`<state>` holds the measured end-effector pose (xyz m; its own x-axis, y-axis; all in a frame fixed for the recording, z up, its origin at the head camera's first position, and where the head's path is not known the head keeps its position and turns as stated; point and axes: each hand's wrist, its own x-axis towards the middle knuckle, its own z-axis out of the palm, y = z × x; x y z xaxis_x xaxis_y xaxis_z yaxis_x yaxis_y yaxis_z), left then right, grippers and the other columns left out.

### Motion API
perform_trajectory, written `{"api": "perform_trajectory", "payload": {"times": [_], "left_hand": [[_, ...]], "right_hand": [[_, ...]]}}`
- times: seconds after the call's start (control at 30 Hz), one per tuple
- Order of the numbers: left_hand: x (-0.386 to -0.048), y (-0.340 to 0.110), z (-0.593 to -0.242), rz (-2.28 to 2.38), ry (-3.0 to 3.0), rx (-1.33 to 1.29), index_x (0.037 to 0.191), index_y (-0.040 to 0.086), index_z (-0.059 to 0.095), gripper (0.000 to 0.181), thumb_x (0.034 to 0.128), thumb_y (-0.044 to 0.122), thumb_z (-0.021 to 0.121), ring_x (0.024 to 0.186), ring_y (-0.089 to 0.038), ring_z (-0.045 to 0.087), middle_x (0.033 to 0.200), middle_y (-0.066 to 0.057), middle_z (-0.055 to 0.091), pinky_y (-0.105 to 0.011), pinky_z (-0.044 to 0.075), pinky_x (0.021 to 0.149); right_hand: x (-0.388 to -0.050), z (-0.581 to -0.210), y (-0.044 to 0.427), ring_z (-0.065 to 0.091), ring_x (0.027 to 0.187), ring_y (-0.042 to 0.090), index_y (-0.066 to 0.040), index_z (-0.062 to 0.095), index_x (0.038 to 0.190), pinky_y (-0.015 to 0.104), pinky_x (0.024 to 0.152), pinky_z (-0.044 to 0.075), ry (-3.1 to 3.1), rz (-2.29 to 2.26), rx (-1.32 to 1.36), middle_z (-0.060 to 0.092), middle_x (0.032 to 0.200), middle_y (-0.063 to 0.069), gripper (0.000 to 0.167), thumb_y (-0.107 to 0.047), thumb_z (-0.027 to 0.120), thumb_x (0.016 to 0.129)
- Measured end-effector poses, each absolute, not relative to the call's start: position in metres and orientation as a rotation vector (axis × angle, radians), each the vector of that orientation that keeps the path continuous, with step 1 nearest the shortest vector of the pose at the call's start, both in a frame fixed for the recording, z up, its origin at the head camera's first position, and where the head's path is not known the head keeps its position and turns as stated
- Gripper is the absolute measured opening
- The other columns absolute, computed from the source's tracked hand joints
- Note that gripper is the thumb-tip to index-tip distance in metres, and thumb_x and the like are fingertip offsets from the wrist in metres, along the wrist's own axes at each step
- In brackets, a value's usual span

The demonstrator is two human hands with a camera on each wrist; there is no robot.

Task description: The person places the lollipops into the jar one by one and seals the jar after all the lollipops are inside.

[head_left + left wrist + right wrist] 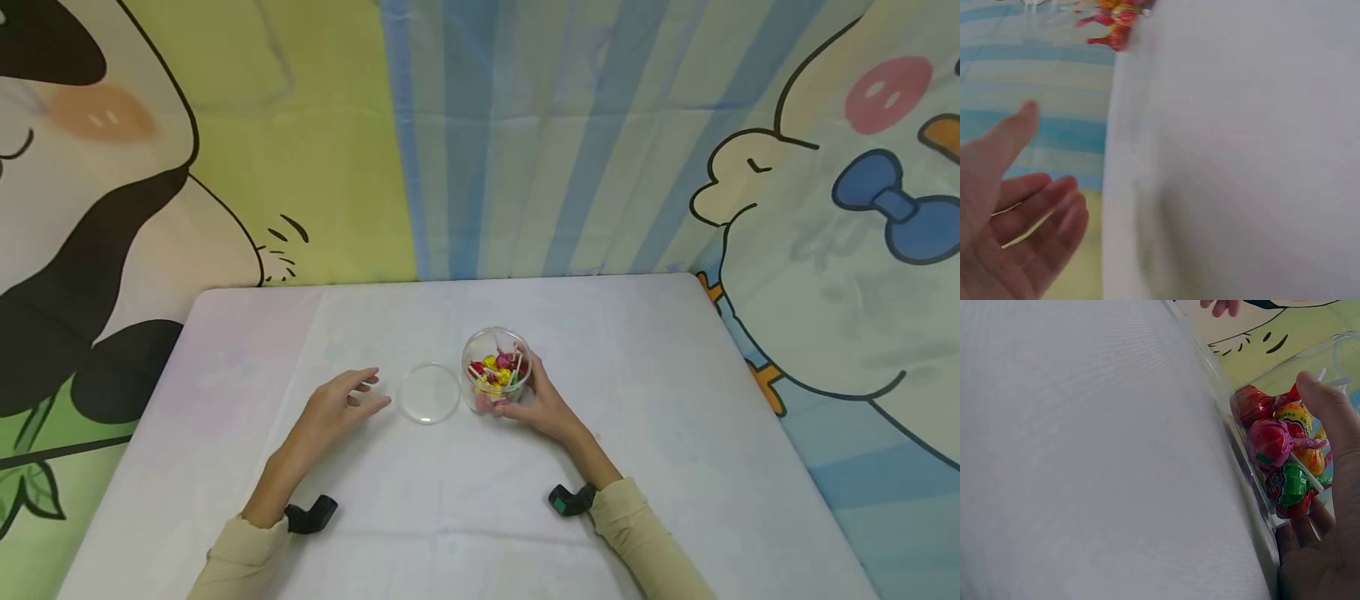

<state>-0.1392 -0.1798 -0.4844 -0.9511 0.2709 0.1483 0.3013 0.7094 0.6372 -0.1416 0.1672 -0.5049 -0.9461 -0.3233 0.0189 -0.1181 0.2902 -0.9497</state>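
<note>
A clear round jar [477, 340] of wrapped lollipops [501, 372] stands uncovered on the white table. My right hand [553, 410] grips its right side, thumb at the front and fingers around the back. In the right wrist view, red, pink, yellow and green lollipops [1270, 444] show through the wall beside the thumb [1325, 403]. Left of the jar, a clear round lid [429, 393] lies flat on the cloth. Just left of that lid, my left hand [335, 410] hovers with loosely bent fingers and thumb apart, holding nothing; the left wrist view shows its palm [997, 250].
White cloth covers the table [450, 500]. Behind it hangs a cartoon-printed curtain [525, 142] with blue stripes. Each wrist wears a small black camera mount, one on the left [311, 515] and one on the right [572, 500].
</note>
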Motion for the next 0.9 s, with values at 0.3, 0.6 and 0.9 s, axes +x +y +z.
{"api": "perform_trajectory", "payload": {"times": [0.3, 0.6, 0.9], "left_hand": [[-0.156, -0.165, -0.507, -0.83, -3.047, -0.763, 0.138, 0.0, 0.05, 0.084, 0.0739, 0.042, 0.082, 0.121, -0.03, 0.05, 0.129, -0.014, 0.055, -0.048, 0.048, 0.096], [-0.169, -0.148, -0.513, -0.863, -3.104, -0.754, 0.141, -0.002, 0.043, 0.101, 0.0628, 0.043, 0.089, 0.112, -0.03, 0.049, 0.123, -0.016, 0.05, -0.047, 0.048, 0.093], [-0.18, -0.15, -0.521, -1.464, -2.901, -0.835, 0.149, 0.011, 0.028, 0.104, 0.0683, 0.041, 0.087, 0.133, -0.032, 0.042, 0.153, -0.011, 0.036, -0.052, 0.041, 0.104]], "right_hand": [[-0.143, -0.505, 0.169, 0.02, 0.148, 0.041, -0.014, 0.009, 0.155, 0.064, 0.117, 0.009, 2.369, -1.743, -0.426, 0.019, 0.159, 0.022, 0.103, -0.007, 0.077, 0.079], [-0.143, -0.506, 0.167, 0.021, 0.148, 0.04, -0.014, 0.008, 0.156, 0.062, 0.118, 0.01, 2.379, -1.705, -0.408, 0.018, 0.16, 0.022, 0.103, -0.01, 0.078, 0.08], [-0.142, -0.507, 0.169, 0.021, 0.148, 0.039, -0.014, 0.009, 0.156, 0.062, 0.118, 0.01, 2.371, -1.723, -0.402, 0.02, 0.159, 0.021, 0.103, -0.008, 0.078, 0.079]]}}
